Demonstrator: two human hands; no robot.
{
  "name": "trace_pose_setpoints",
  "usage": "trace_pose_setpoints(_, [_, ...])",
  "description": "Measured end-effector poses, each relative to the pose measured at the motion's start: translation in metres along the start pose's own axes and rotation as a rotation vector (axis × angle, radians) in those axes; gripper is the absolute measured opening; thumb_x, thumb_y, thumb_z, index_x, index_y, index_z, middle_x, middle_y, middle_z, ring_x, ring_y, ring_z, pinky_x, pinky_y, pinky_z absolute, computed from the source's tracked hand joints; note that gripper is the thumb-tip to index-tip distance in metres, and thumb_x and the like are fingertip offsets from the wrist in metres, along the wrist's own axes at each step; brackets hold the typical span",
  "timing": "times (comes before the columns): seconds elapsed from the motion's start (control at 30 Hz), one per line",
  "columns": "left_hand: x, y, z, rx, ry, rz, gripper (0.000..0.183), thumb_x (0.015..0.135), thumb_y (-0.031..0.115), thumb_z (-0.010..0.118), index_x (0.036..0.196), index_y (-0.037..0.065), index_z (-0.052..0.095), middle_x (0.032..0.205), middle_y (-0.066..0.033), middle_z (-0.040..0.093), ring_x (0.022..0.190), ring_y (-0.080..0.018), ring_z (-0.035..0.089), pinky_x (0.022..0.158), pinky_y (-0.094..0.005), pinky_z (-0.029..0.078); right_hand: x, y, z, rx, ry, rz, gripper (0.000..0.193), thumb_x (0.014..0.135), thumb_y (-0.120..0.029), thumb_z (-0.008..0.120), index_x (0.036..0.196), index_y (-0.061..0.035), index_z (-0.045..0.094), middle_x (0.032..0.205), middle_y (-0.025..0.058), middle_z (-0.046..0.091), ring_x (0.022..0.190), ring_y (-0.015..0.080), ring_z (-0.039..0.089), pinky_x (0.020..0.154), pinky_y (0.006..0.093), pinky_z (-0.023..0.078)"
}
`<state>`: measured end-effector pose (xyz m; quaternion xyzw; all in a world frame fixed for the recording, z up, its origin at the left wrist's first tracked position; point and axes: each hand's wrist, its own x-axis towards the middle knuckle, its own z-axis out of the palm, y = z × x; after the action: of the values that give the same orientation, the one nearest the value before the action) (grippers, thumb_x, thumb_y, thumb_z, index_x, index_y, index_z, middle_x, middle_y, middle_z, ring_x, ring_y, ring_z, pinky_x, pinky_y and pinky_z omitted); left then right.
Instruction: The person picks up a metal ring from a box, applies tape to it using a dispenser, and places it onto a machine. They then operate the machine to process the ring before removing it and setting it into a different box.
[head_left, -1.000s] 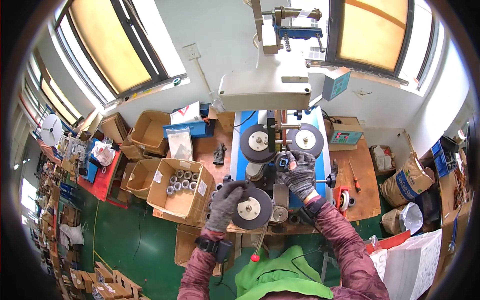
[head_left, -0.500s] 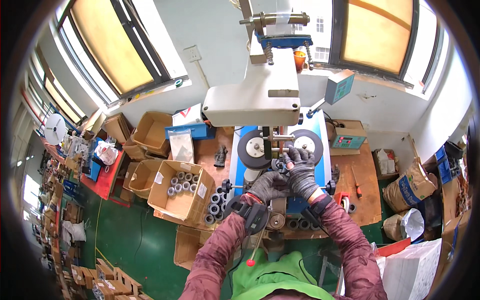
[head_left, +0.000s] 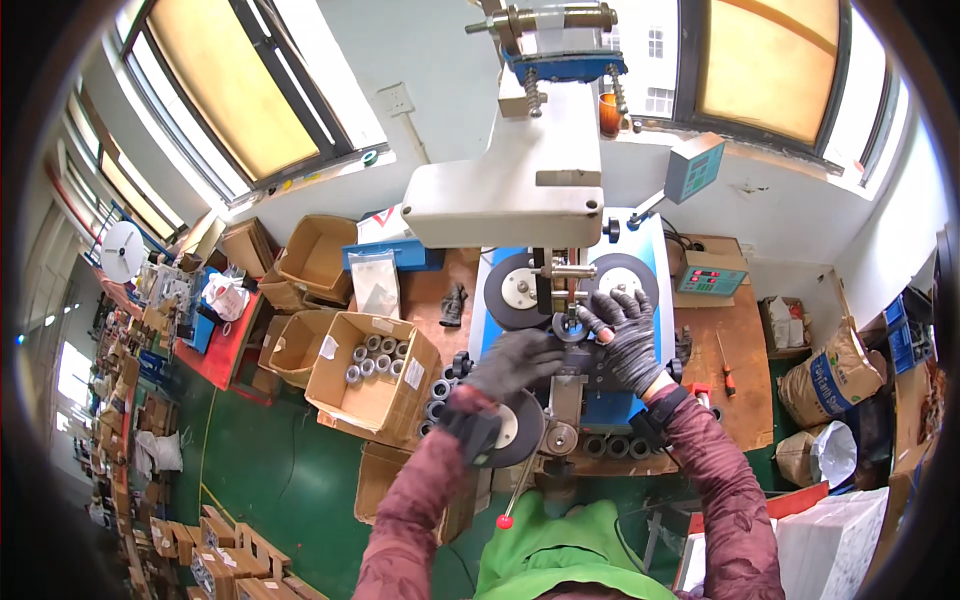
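My right hand point(head_left: 628, 342), in a grey striped glove with a bare fingertip, is open over the right side of the machine's blue bed. Its fingers are spread beside a dark ring point(head_left: 570, 328) seated in the machine's middle. My left hand point(head_left: 515, 366), also gloved, is smeared by motion left of that ring, above a dark disc point(head_left: 510, 425) with a pale hub; its grip cannot be made out. Behind the hands are two black rollers, left point(head_left: 518, 290) and right point(head_left: 622, 284), under the white machine head point(head_left: 505, 205).
An open cardboard box point(head_left: 335, 395) with several grey rings stands left on the wooden table. Loose rings point(head_left: 436, 410) lie beside it, others point(head_left: 617, 447) along the front edge. A red-tipped lever point(head_left: 505, 521) sticks out toward me. A screwdriver point(head_left: 728, 375) and a control box point(head_left: 712, 280) are right.
My left hand has pulled back left from the middle of the machine. My right hand has shifted slightly right and spread its fingers, uncovering the dark ring. The view has shifted a little.
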<state>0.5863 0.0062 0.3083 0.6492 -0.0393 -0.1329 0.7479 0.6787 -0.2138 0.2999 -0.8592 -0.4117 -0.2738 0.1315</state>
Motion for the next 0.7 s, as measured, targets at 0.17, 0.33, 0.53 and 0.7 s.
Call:
trace_pose_setpoints(0.17, [-0.131, -0.005, -0.036, -0.257, 0.632, 0.33, 0.037, 0.09, 0.016, 0.046, 0.12, -0.005, 0.04, 0.119, -0.0215, 0.048, 0.109, -0.0318, 0.052, 0.09, -0.036, 0.048, -0.006, 0.012, 0.007, -0.057, 0.069, 0.002, 0.048, 0.068, -0.021, 0.059, 0.116, -0.0295, 0.057, 0.12, 0.0044, 0.054, 0.108, 0.028, 0.049, 0.099, 0.0515, 0.027])
trace_pose_setpoints(0.33, [-0.187, -0.076, 0.084, -0.452, 0.786, -0.379, 0.027, 0.085, 0.031, 0.06, 0.102, 0.011, 0.056, 0.086, 0.0001, 0.057, 0.079, -0.0121, 0.052, 0.07, -0.0307, 0.047, -0.001, 0.007, 0.004, -0.042, 0.05, 0.018, 0.047, 0.073, -0.018, 0.055, 0.118, -0.0304, 0.055, 0.122, 0.0053, 0.054, 0.109, 0.0276, 0.049, 0.1, 0.0498, 0.026])
trace_pose_setpoints(0.53, [-0.213, -0.186, 0.038, -0.584, 0.575, -0.6, 0.037, 0.087, 0.043, 0.055, 0.088, 0.007, 0.06, 0.06, -0.0022, 0.051, 0.044, -0.0144, 0.048, 0.041, -0.0305, 0.04, -0.003, 0.013, 0.003, -0.041, -0.026, 0.022, 0.048, 0.075, -0.02, 0.055, 0.121, -0.0333, 0.053, 0.124, 0.0038, 0.052, 0.115, 0.0259, 0.045, 0.101, 0.0477, 0.025])
trace_pose_setpoints(0.7, [-0.156, -0.125, -0.041, 0.641, 0.254, -0.164, 0.039, 0.088, 0.045, 0.051, 0.084, 0.008, 0.062, 0.056, 0.0006, 0.049, 0.043, -0.0101, 0.045, 0.038, -0.0234, 0.031, -0.005, 0.01, 0.001, -0.012, 0.053, 0.031, 0.045, 0.069, -0.019, 0.058, 0.113, -0.0293, 0.059, 0.119, 0.0048, 0.054, 0.113, 0.0263, 0.045, 0.101, 0.0473, 0.026])
